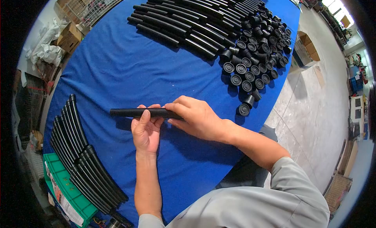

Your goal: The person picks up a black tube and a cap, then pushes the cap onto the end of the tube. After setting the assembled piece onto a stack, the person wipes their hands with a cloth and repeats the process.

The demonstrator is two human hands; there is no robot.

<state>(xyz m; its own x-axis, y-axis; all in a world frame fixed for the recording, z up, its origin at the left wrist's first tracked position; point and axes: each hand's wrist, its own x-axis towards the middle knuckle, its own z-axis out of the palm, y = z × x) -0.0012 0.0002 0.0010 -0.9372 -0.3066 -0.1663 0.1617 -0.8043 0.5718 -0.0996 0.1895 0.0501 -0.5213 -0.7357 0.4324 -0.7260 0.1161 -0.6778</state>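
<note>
A black tube with a dull foam-like surface lies level across my two hands, a little above the blue cloth. My left hand holds it from below near its middle, thumb on the near side. At the tube's right end, my right hand is closed around it with the fingertips on top. That end is hidden under the right hand, so I cannot see whether anything is fitted there.
Rows of black tubes with foam grips lie at the far side. Many round black rubber caps are heaped beside them. Shiny black tubes are stacked at the left, by a green crate. The blue cloth covers the table.
</note>
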